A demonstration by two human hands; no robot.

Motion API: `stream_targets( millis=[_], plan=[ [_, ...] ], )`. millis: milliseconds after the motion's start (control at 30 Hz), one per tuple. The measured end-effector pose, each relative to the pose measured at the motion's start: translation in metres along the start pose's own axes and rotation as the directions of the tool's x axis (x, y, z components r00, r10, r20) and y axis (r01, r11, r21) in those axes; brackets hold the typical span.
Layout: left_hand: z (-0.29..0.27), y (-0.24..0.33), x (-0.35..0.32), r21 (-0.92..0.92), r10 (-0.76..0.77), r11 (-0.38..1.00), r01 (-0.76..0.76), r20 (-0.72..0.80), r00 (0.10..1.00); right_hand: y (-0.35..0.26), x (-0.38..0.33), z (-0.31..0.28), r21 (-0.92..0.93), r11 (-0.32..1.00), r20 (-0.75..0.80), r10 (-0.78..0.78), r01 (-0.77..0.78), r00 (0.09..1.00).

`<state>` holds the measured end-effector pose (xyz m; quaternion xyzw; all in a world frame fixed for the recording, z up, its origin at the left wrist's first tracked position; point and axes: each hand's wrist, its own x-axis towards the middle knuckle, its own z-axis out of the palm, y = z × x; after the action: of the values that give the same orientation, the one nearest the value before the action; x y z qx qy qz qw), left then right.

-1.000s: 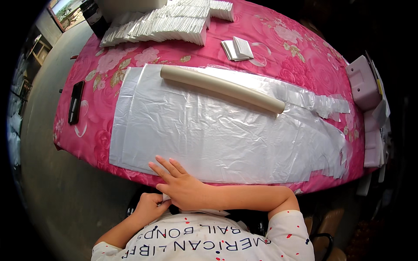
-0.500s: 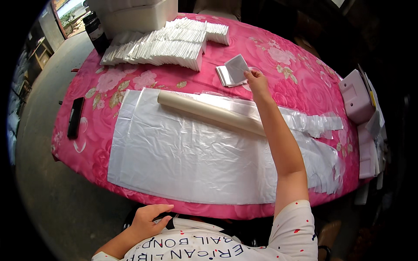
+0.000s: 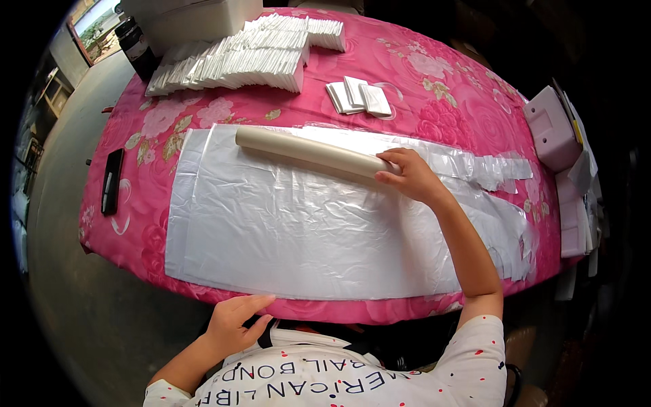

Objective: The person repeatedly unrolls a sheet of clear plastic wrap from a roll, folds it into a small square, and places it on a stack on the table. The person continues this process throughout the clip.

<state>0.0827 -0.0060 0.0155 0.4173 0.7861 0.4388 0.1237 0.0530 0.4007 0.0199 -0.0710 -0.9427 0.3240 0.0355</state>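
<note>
A long beige tube [image 3: 305, 148] lies slantwise across stacked translucent plastic sheets [image 3: 291, 230] on the table. My right hand [image 3: 415, 175] grips its right end, thumb on the near side and fingers over the far side. By the table's front edge, my left hand [image 3: 237, 322] is open with fingers stretched out, its fingertips near the sheets' lower edge; it holds nothing. Beyond the tube sits a small group of folded white packets [image 3: 356, 96], a few overlapping.
Rows of white folded packets [image 3: 234, 64] stand at the far left before a white foam box [image 3: 190, 24] and a dark jar [image 3: 135, 51]. A black phone [image 3: 112, 182] lies at left. Pink foam containers [image 3: 555, 139] stand at the right edge. A pink floral cloth [image 3: 380, 311] covers the table.
My right hand has let go of a folded packet, now lying on the small group, and has come back nearer onto the tube's right end. My left hand has hardly moved.
</note>
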Motion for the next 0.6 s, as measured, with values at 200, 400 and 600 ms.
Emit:
stream_targets(
  millis=[200,400,600],
  plan=[
    [0.040,0.012,0.059,0.117,0.057,0.989,-0.087,0.240,0.969,-0.039,-0.113,0.016,-0.125,0.984,0.107,0.142,-0.129,0.984],
    [0.098,0.012,0.103,0.298,0.177,0.921,-0.251,0.253,0.951,-0.039,-0.186,0.060,-0.149,0.972,0.153,-0.158,0.181,0.976],
    [0.122,0.042,0.115,0.386,0.199,0.847,-0.366,0.407,0.891,0.064,-0.204,-0.002,-0.385,0.920,-0.093,0.041,-0.074,0.995]
  ],
)
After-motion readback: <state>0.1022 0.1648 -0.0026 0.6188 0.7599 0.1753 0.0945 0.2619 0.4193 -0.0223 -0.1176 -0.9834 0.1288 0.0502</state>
